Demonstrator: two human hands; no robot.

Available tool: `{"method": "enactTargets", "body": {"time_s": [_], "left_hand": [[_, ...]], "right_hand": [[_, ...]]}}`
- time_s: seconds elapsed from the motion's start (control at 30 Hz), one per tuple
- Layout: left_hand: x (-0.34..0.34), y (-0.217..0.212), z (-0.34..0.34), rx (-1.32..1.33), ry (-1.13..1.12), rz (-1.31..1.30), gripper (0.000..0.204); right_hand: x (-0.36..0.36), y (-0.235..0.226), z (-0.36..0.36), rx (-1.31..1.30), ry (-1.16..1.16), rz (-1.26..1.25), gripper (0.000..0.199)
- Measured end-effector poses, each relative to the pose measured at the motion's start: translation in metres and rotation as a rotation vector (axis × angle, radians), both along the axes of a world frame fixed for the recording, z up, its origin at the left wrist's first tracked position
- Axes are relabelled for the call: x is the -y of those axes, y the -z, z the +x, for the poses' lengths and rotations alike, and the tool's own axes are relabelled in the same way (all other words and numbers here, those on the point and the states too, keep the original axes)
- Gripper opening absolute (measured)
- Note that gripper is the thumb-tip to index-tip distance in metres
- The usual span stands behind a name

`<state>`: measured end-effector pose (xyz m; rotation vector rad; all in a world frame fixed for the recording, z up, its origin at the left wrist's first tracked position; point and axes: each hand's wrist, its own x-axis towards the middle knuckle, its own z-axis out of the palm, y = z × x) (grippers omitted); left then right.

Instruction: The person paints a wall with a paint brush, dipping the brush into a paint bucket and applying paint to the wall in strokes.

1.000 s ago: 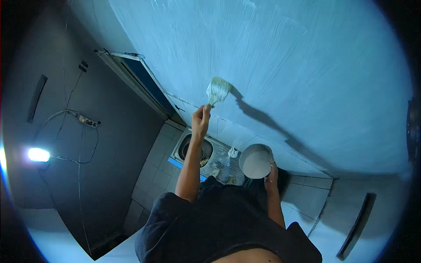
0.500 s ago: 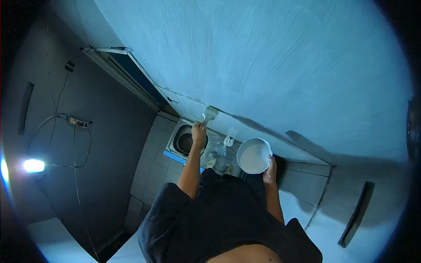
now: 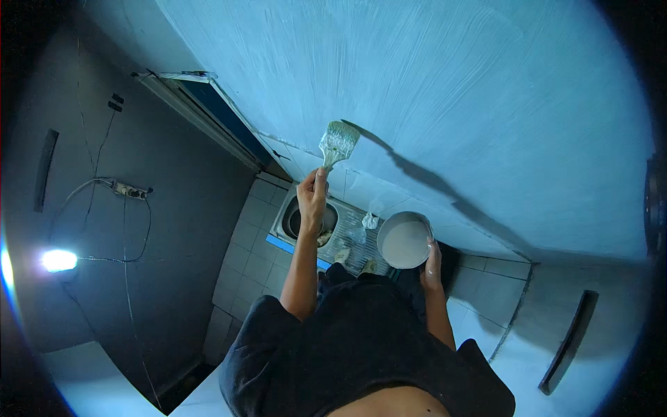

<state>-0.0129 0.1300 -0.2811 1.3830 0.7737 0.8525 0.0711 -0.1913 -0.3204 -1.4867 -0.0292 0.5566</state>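
My left hand (image 3: 313, 193) is closed around the handle of a wide paintbrush (image 3: 338, 142). The bristles are smeared pale and point up and away, over or against the lower part of the wall (image 3: 417, 83); I cannot tell if they touch it. My right hand (image 3: 432, 267) grips the right side of a round white bowl (image 3: 405, 240) holding whitish paint. The bowl is level above the ribbed drainboard. Streaky brush marks cover the wall, and the brush and arm throw a long dark shadow on it.
Below my left arm is a metal sink (image 3: 285, 226) with a round basin. On its drainboard lie a white crumpled thing (image 3: 369, 220) and clear plastic (image 3: 356, 235). A bright lamp (image 3: 60, 260) and a socket strip (image 3: 130, 190) hang by cables on the dark left wall. White tiles line the wall's foot.
My left hand has raised the paintbrush from the tiles above the sink up to the painted wall. The bowl has stayed nearly in place, tilting slightly.
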Motion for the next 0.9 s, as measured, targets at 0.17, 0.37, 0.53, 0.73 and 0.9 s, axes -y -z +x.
{"method": "enactTargets", "body": {"time_s": [0.17,0.37,0.53,0.73,0.9], "left_hand": [[-0.013,0.086,0.012,0.017,0.12,-0.107,0.04],[-0.009,0.166,-0.001,-0.482,0.013,0.095,0.044],[-0.011,0.148,-0.001,-0.557,-0.034,0.162,0.04],[-0.014,0.069,0.025,-0.49,-0.042,0.171,0.042],[-0.009,-0.048,0.021,-0.461,0.039,0.085,0.042]], "right_hand": [[0.008,0.025,0.006,-0.102,0.031,0.033,0.05],[0.008,0.022,-0.004,0.206,-0.021,-0.037,0.047],[-0.008,0.015,-0.009,-0.138,0.081,0.036,0.042],[-0.023,0.008,-0.019,-0.03,0.016,-0.045,0.048],[-0.036,0.03,-0.025,-0.248,0.222,-0.012,0.035]]}}
